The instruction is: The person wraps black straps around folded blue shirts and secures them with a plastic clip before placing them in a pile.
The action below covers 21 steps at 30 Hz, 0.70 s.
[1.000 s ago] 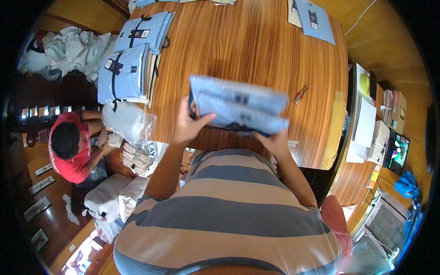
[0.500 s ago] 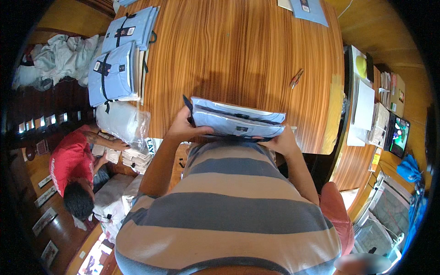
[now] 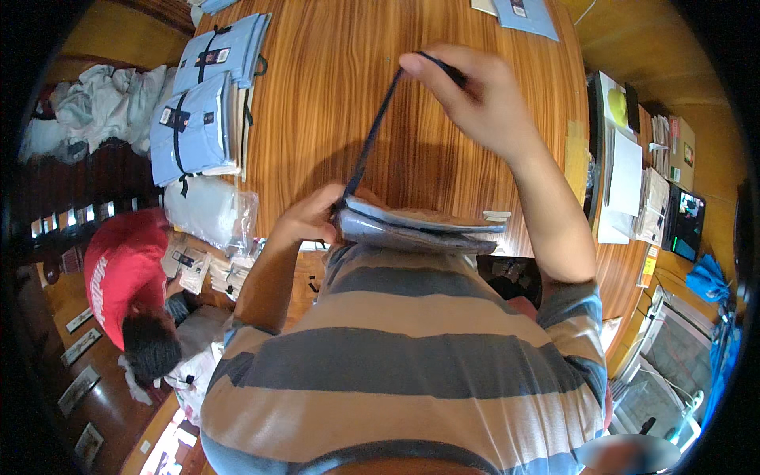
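A bundle of folded light-blue garments in clear plastic (image 3: 419, 229) stands on edge at the table's near side, against my striped shirt. My left hand (image 3: 310, 217) grips the bundle's left end, fingers behind and thumb in front. From that end a dark ribbon (image 3: 375, 133) runs taut up and to the right. Its upper part is pinched in my right hand (image 3: 475, 89), raised over the middle of the table, with the ribbon's tail lying across the fingers.
Blue folded garments tied with dark ribbon (image 3: 194, 131) are stacked along the wood-grain table's (image 3: 317, 47) left edge, above clear plastic bags (image 3: 210, 210). Another blue garment (image 3: 526, 20) lies far right. At left, a person in red (image 3: 127, 261) bends over beige packets (image 3: 190, 269).
My right hand has left the bundle's right end and drawn the ribbon up from its left end. The bundle has tipped more upright. My right forearm now covers the small red-handled tool's place.
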{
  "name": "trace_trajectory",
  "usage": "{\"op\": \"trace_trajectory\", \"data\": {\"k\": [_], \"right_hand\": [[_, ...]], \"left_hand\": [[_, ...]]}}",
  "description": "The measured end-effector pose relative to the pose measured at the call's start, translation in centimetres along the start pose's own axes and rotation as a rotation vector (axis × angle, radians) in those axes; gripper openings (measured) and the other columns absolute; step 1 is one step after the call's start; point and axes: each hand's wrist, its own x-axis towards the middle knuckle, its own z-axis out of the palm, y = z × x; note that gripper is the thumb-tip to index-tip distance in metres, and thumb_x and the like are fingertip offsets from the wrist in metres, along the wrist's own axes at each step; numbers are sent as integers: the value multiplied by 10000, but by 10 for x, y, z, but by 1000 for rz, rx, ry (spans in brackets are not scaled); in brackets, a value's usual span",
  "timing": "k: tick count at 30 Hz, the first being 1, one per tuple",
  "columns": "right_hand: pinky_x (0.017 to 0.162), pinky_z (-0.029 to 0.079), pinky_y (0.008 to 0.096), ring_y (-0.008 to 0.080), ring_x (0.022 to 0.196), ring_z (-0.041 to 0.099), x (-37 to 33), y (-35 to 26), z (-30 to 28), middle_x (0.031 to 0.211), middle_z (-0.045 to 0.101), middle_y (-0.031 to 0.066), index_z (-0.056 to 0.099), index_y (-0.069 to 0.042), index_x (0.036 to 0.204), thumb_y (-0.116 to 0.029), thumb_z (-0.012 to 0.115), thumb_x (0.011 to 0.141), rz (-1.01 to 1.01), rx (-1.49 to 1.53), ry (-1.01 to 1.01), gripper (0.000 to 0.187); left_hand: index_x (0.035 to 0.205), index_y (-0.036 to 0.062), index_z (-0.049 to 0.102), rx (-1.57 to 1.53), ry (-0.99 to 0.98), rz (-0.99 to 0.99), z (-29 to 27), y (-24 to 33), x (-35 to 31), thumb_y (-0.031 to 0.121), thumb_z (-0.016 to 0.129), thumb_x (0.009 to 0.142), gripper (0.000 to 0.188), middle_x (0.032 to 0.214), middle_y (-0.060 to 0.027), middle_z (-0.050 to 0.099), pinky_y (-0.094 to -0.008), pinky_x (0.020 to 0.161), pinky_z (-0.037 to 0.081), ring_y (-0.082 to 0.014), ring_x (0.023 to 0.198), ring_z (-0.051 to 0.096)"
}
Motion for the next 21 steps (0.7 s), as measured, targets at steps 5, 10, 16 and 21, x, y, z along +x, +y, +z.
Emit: {"op": "trace_trajectory", "data": {"k": [5,10,16,21], "right_hand": [[794,545,369,198,778,692,-74,103,21,842,753,74,757,-13,1074,-270,533,1093,179,102,-434,342],[895,550,492,343,1032,709,-221,116,51,1113,733,220,674,28,1204,-665,492,971,226,406,-91,753],[757,556,500,483,827,685,-247,134,102,894,695,274,664,14,1122,-530,617,984,290,-191,-37,564],[742,527,559,523,817,676,-195,147,99,846,673,336,651,55,1030,-493,557,1038,657,-98,-4,556]], "left_hand": [[1217,-40,694,576,-34,-58,-18,1,-5,214,973,643,687,1099,-132,759,-348,916,552,-224,1014,718],[1203,22,716,658,153,64,-16,-25,-17,240,984,635,665,1085,-122,765,-389,942,547,-264,1017,721],[1075,48,745,1032,585,355,-30,-118,2,322,877,821,396,1007,-146,762,-414,845,572,-285,939,740],[1126,-43,720,741,814,-153,-32,-73,65,515,713,948,586,969,-200,767,-405,827,558,-276,925,737]]}}
